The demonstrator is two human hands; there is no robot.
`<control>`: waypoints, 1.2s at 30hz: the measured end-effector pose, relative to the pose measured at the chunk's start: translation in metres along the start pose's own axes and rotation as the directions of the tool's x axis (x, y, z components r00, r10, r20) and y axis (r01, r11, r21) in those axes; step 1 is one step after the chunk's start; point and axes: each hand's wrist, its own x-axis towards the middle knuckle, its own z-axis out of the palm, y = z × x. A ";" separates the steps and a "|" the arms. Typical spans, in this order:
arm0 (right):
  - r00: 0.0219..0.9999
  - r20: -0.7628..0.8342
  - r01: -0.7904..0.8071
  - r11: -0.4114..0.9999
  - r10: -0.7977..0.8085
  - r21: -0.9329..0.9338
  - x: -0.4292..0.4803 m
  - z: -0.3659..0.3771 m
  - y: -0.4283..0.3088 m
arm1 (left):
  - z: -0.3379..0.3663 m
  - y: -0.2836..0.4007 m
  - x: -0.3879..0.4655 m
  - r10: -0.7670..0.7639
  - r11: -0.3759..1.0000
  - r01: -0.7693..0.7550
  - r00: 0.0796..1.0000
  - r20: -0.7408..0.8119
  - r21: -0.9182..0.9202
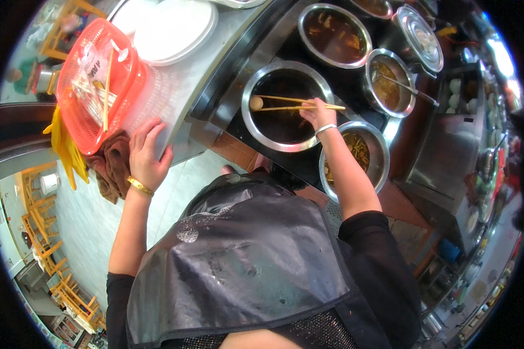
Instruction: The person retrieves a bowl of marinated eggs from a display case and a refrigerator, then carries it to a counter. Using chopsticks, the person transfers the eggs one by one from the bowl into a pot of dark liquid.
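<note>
My right hand [319, 115] grips a pair of long wooden chopsticks [284, 107] over a wide steel pot [324, 87] of dark broth. Near the pot's left wall, a brown egg [256, 103] sits at the chopsticks' tips; whether they pinch it is hard to tell. My left hand [149, 150] rests on the edge of the metal counter [181, 94] with its fingers apart. Beside it hangs a brown cloth [113, 163]. A red plastic basket [135, 83] with wrapped chopsticks [89, 98] stands just beyond that hand.
More steel pots of food surround the broth, including a pot with a ladle [412, 90] and one with yellowish strips [356, 150] under my forearm. A lidded pot [421, 39] stands behind. White plates [174, 30] and a yellow glove [65, 146] are on the left, with wooden chairs [43, 218] beyond.
</note>
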 end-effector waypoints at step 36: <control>0.741 0.135 0.647 0.645 -0.658 -0.406 -0.005 -0.009 -0.035 | -0.002 -0.002 -0.002 -0.005 1.000 0.005 1.000 0.015 -0.002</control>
